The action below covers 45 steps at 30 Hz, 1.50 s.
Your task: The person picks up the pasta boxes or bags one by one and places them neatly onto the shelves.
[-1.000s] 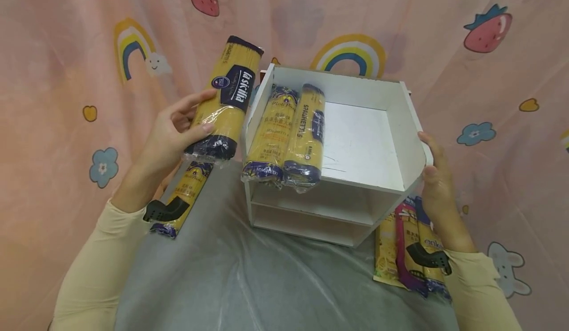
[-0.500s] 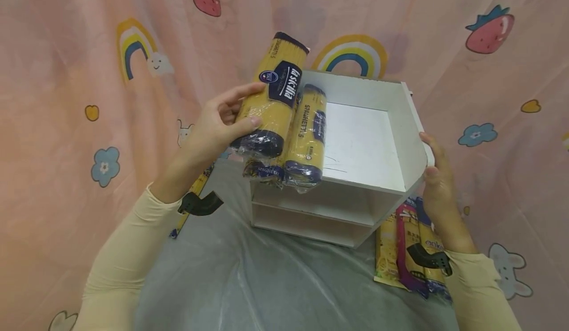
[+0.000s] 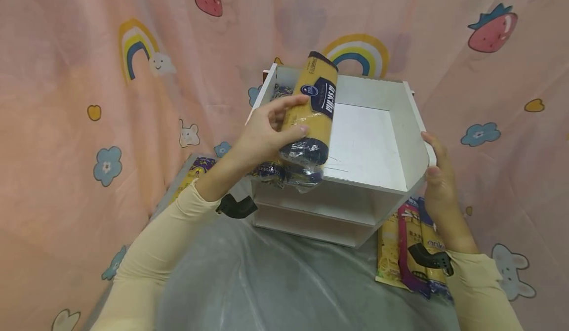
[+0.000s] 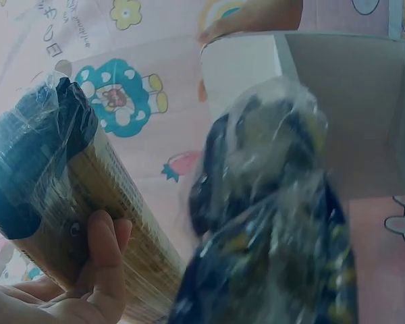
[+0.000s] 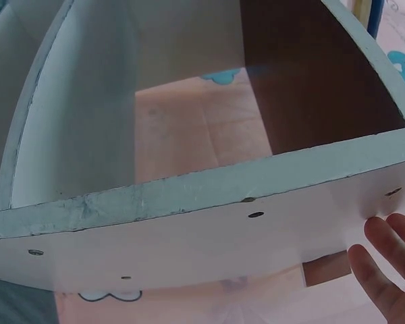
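Note:
My left hand [image 3: 266, 133] grips a yellow spaghetti pack [image 3: 316, 91] with dark blue ends, thumb on one side and fingers on the other. The pack is tilted over the top compartment of a white shelf unit [image 3: 369, 133]. Beneath it, two other spaghetti packs lie side by side, mostly covered; the plastic-wrapped end of one spaghetti pack [image 4: 270, 236] shows large in the left wrist view. My right hand [image 3: 440, 187] holds the front edge of the unit's right side panel; its fingertips [image 5: 374, 226] reach the panel's outer face in the right wrist view.
Several pasta packs [image 3: 410, 244] lie on the grey cloth [image 3: 275, 281] right of the unit, partly behind the right forearm. Another spaghetti pack [image 3: 188, 178] lies at the left behind the left arm. A pink printed curtain [image 3: 249, 29] hangs behind.
My left hand has carried the spaghetti pack rightward from beside the unit to over the packs in the top compartment, lowering it slightly at the end. The right hand has stayed on the side panel.

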{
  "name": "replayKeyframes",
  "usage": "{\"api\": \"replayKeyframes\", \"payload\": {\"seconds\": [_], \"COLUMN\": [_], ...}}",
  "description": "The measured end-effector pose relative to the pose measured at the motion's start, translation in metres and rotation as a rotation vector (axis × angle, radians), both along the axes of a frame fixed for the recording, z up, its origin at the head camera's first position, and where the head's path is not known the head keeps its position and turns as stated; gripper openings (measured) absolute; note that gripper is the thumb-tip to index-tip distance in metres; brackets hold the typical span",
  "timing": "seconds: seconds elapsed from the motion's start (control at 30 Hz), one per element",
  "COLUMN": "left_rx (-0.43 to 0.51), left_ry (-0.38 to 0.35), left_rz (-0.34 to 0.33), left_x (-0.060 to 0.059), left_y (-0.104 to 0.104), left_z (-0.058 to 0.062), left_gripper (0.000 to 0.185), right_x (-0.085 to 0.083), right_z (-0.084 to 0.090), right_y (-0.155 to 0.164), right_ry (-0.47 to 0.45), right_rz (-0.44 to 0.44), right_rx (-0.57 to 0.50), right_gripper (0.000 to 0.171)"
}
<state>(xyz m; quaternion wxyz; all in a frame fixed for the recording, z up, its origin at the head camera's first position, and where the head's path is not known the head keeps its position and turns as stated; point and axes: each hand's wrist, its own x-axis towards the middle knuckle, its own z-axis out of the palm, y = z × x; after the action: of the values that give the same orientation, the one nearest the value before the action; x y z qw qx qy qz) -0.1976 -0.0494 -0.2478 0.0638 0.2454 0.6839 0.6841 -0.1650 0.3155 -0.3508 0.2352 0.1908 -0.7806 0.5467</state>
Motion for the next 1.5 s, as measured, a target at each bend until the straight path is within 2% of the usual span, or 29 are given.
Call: {"api": "replayKeyframes", "payload": {"seconds": [0.23,0.43,0.57,0.67,0.9,1.07,1.3,1.5], "left_rx": [-0.098,-0.196,-0.256,-0.288,-0.409,-0.446,-0.591,-0.514], "left_ry": [0.042,0.044,0.067,0.058,0.057,0.075,0.101,0.089], "left_rz": [0.032,0.050,0.060,0.058,0.050,0.033,0.013,-0.017], "left_x": [-0.001,-0.003,-0.002,-0.002,-0.003,-0.006,-0.007,-0.010], "left_y": [0.025,0.039,0.046,0.051,0.058,0.061,0.059,0.054], "left_z": [-0.009,-0.016,-0.016,-0.015,-0.020,-0.020,-0.020,-0.022], "left_gripper": [0.054,0.055,0.056,0.056,0.057,0.058,0.070,0.063], "right_x": [-0.001,0.000,-0.001,-0.001,-0.002,-0.002,-0.002,-0.002], "right_z": [0.001,0.000,0.000,0.000,-0.001,-0.002,-0.002,-0.003], "right_y": [0.000,-0.001,-0.001,0.000,0.001,0.001,0.001,0.001], "right_ry": [0.025,0.021,0.051,0.066,0.047,0.051,0.038,0.044], "right_rz": [0.020,-0.014,-0.007,-0.002,-0.014,-0.027,-0.018,-0.013], "right_rx": [-0.012,-0.005,0.008,0.019,0.037,0.047,0.025,0.030], "right_gripper": [0.070,0.070,0.069,0.068,0.067,0.067,0.067,0.068]}}
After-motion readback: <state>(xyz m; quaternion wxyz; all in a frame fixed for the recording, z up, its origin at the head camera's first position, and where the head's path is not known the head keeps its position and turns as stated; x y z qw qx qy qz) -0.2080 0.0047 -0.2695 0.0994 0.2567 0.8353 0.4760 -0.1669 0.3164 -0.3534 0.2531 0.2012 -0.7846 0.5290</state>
